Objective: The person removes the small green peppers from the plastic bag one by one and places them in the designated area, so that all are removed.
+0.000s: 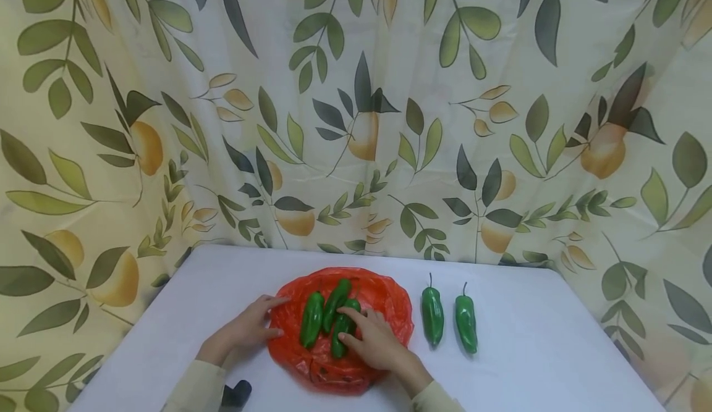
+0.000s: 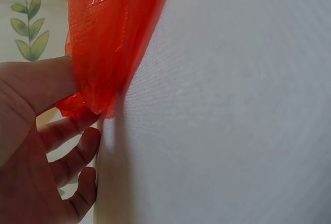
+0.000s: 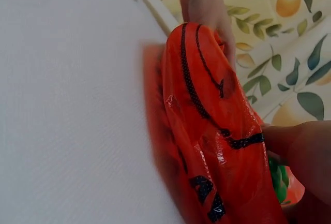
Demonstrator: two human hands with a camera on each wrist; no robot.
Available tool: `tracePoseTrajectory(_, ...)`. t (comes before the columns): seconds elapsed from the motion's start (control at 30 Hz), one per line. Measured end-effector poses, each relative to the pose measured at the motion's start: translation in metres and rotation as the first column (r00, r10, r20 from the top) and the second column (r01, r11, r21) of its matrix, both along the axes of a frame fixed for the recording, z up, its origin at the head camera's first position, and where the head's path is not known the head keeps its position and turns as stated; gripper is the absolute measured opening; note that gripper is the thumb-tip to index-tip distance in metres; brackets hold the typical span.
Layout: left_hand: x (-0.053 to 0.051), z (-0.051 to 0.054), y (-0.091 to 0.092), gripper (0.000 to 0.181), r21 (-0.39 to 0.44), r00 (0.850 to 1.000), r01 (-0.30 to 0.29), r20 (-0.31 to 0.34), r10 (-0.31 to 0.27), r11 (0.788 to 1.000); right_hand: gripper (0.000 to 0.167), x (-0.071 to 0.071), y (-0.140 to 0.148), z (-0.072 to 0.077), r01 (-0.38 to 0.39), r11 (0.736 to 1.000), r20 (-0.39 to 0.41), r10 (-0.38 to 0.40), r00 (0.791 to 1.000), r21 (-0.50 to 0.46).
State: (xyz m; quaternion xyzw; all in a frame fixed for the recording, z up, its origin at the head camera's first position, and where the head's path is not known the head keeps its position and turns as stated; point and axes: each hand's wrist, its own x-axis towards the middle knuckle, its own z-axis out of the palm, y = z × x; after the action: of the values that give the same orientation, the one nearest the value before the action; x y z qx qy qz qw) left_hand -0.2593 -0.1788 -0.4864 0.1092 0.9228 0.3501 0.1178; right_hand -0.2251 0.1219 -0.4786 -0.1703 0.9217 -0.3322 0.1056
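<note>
A red plastic bag with its rim spread wide lies on the white table. Inside it are three green peppers: one on the left, one in the middle and one on the right. My right hand reaches in over the near right rim and grips the right pepper between thumb and fingers. At the left rim, my left hand holds the bag's edge; its other fingers curl loosely below the plastic in the left wrist view. Black printed marks show on the bag's near side.
Two more green peppers, one nearer the bag and one farther right, lie side by side on the table. A black object is at the front left edge. A leaf-and-fruit patterned curtain hangs behind.
</note>
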Motion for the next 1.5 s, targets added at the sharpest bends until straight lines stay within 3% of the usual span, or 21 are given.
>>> tracePoseTrajectory(0.2, 0.001, 0.001, 0.001, 0.066, 0.003, 1.000, -0.015, 0.008, 0.015, 1.000, 0.048, 0.001, 0.000, 0.004, 0.045, 0.997, 0.037, -0.042, 0.998, -0.070)
tracePoseTrajectory(0.43, 0.001, 0.003, 0.000, 0.066, -0.006, 1.000, -0.015, 0.005, 0.015, 1.000, 0.045, 0.004, 0.002, 0.007, 0.037, 0.994, -0.009, -0.038, 0.999, -0.107)
tracePoseTrajectory(0.63, 0.003, 0.004, 0.001, 0.066, -0.001, 1.000, 0.003, -0.006, -0.003, 1.000, 0.046, 0.005, 0.008, 0.009, 0.049, 0.984, 0.009, -0.048, 0.999, -0.169)
tracePoseTrajectory(0.87, 0.001, 0.005, 0.004, 0.066, -0.002, 1.000, 0.011, -0.016, -0.011, 1.000, 0.048, 0.004, 0.015, 0.010, 0.021, 0.979, -0.007, -0.023, 1.000, -0.200)
tracePoseTrajectory(1.13, 0.004, -0.001, 0.000, 0.067, -0.008, 0.999, 0.016, -0.039, -0.016, 1.000, 0.053, 0.009, 0.020, 0.013, -0.032, 0.954, -0.010, 0.030, 0.999, -0.298)
tracePoseTrajectory(1.33, 0.004, -0.002, -0.001, 0.066, -0.001, 0.997, 0.045, -0.056, -0.045, 0.999, 0.060, 0.015, 0.030, 0.024, -0.006, 0.946, -0.018, 0.001, 1.000, -0.325)
tracePoseTrajectory(1.5, 0.003, -0.002, -0.002, 0.066, -0.009, 0.998, 0.043, -0.048, -0.044, 0.999, 0.059, 0.021, 0.037, 0.032, 0.043, 0.933, -0.063, -0.070, 0.996, -0.357)
